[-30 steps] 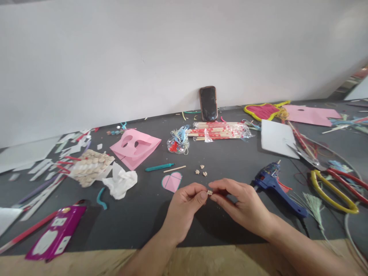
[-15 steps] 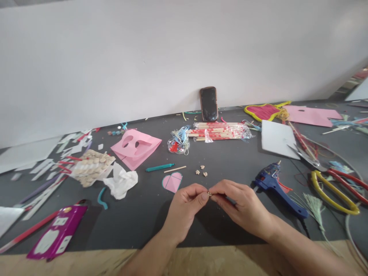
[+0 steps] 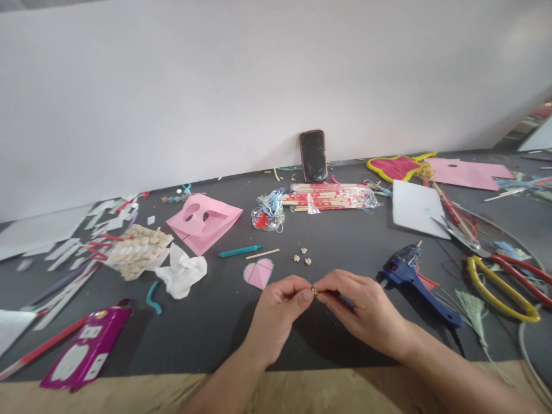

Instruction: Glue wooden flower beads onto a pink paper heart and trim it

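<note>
Between the fingertips of both hands is a tiny beige flower-shaped piece (image 3: 314,291), mostly covered by the fingers. My left hand (image 3: 282,307) pinches it from the left with thumb and forefinger. From the other side my right hand (image 3: 364,310) closes thumb and fingers on the same piece. Just beyond the hands, three similar beige flowers (image 3: 303,251) lie on the dark table (image 3: 207,333). A pink paper heart with a teal edge (image 3: 259,272) rests beside my left hand. Behind it are a teal pen (image 3: 240,251) and a thin wooden stick (image 3: 263,253).
A blue glue gun (image 3: 414,282) lies to the right, near yellow-and-red-handled scissors (image 3: 502,290). Packaged sticks (image 3: 332,196) and an upright phone (image 3: 313,155) stand at the back. Leftward are folded pink paper (image 3: 200,221), a crumpled tissue (image 3: 180,272) and a purple packet (image 3: 86,348).
</note>
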{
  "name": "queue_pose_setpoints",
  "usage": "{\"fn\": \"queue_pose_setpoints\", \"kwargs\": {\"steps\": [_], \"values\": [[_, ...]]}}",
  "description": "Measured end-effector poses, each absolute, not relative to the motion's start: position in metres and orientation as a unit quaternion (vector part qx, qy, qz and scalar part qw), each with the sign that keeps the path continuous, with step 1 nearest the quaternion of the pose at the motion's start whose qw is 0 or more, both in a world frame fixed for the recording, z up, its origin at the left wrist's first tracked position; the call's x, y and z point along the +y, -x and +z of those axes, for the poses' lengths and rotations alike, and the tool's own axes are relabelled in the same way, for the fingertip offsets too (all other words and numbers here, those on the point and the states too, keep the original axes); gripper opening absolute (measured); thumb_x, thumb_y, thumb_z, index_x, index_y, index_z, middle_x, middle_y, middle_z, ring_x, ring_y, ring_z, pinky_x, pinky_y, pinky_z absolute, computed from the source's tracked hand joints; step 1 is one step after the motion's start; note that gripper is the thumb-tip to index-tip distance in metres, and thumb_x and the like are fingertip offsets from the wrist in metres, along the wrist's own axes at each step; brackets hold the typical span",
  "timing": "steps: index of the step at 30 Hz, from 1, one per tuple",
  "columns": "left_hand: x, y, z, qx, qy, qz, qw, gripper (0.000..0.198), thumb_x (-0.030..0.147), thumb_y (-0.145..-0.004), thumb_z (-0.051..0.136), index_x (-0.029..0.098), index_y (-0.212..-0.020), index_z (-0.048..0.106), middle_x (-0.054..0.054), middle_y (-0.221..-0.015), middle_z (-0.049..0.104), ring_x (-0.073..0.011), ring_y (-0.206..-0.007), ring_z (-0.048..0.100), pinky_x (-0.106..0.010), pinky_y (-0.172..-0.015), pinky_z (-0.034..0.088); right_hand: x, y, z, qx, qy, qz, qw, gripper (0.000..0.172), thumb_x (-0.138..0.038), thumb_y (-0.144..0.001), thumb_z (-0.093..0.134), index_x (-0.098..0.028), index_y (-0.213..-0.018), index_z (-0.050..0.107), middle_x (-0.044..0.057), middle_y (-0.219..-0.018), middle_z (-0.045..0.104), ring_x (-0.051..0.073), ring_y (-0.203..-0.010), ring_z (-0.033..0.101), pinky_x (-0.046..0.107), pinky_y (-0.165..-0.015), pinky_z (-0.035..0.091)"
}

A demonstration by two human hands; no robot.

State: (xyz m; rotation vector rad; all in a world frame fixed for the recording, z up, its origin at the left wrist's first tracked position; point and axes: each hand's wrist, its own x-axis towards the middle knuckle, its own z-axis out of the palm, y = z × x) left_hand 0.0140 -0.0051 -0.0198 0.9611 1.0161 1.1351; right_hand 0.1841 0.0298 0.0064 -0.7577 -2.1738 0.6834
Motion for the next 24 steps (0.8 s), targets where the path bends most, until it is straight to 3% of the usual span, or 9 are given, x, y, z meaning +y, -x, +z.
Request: {"fn": "queue_pose_setpoints", "kwargs": {"steps": [24], "values": [[-0.0067,-0.0088,-0.0185,0.437,-0.439,0.464,0.634,0.029,0.037,-0.086,0.059,0.014,-0.069,0.061,0.0,-0.071,0.048,-0.0116,-0.069,0.04,-0.026,-0.064,0.03,0.0333,-0.1909,0.0069,-0.854,0.282,0.29,0.327,0.013,-0.012,-0.09,0.052,-0.019,-0.096,0.061,0.002,-0.082,0.066,0.01,-0.072,0.061,0.02,-0.066,0.048]]}}
